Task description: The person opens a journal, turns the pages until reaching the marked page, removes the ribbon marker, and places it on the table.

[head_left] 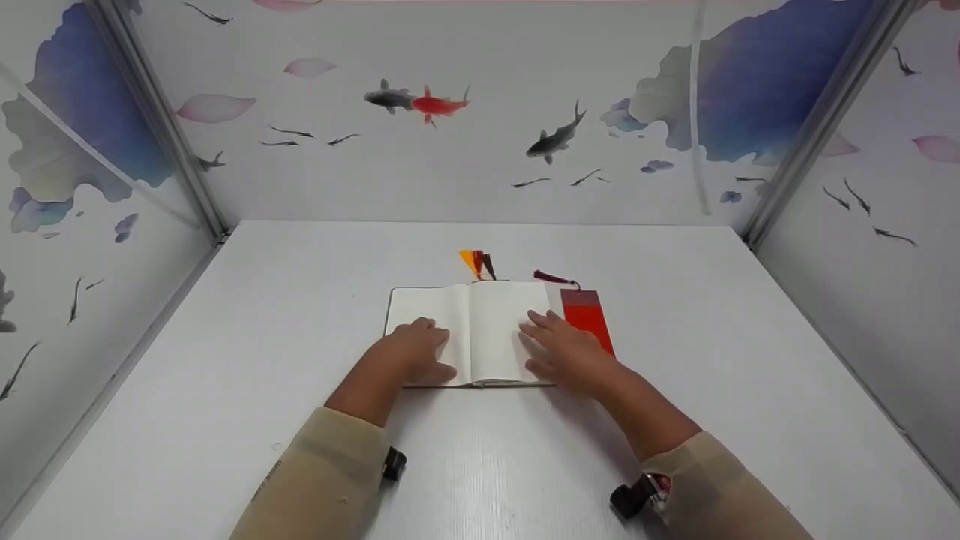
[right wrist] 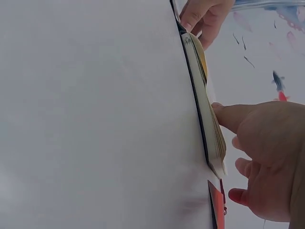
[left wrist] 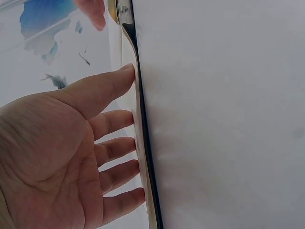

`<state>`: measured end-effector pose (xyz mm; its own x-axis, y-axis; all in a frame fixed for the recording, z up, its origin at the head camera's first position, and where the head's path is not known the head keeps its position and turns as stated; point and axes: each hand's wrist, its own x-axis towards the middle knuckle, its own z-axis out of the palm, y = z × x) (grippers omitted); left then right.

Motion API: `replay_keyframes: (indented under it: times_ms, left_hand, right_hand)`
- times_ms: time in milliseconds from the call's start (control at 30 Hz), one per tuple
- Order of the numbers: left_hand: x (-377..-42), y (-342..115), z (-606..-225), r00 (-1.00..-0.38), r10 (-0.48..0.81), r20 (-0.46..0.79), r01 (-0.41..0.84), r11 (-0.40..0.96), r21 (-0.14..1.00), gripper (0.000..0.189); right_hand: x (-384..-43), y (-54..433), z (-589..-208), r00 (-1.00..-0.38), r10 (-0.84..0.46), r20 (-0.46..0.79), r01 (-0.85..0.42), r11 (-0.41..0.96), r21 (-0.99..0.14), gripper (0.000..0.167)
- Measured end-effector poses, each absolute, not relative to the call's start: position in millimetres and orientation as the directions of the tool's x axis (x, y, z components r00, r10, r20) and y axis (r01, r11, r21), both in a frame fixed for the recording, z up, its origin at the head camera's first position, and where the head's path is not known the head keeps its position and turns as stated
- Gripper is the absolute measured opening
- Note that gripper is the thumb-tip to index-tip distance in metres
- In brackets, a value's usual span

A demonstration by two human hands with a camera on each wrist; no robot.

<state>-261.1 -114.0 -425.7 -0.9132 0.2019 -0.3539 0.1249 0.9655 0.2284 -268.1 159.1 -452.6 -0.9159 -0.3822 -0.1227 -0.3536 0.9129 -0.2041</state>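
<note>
An open notebook [head_left: 499,330] with blank cream pages lies flat on the white table. My left hand [head_left: 416,352] rests on its left page, and the left wrist view shows the fingertips [left wrist: 128,69] pressed to the paper with the fingers nearly straight. On the right page lies my right hand [head_left: 568,351], fingers spread; the right wrist view shows its thumb touching the page block [right wrist: 209,114]. A red bookmark [head_left: 589,319] with a dark red tassel [head_left: 551,277] lies at the notebook's right edge, partly behind the right hand. Yellow, red and dark tassels [head_left: 478,262] stick out past the top edge.
The white table [head_left: 300,270] surrounds the notebook on all sides. Panels printed with fish and lotus shapes [head_left: 480,165] enclose it at the back, left and right, with metal posts [head_left: 161,112] in the corners. Black wrist devices [head_left: 634,499] show at both sleeves.
</note>
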Motion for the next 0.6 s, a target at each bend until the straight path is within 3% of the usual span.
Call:
replay_keyframes:
  times_ms: [367,600]
  left_hand:
    - [-261.3,-115.0,-424.9,-0.913,0.204,-0.353,0.125,0.965,0.232,0.077]
    - [-262.5,-115.2,-427.3,-0.916,0.188,-0.354,0.102,0.963,0.248,0.078]
  right_hand:
    - [-262.1,163.1,-456.5,-0.889,-0.427,-0.165,-0.373,0.884,-0.281,0.067]
    - [-264.5,165.8,-455.5,-0.890,-0.419,-0.179,-0.355,0.884,-0.306,0.069]
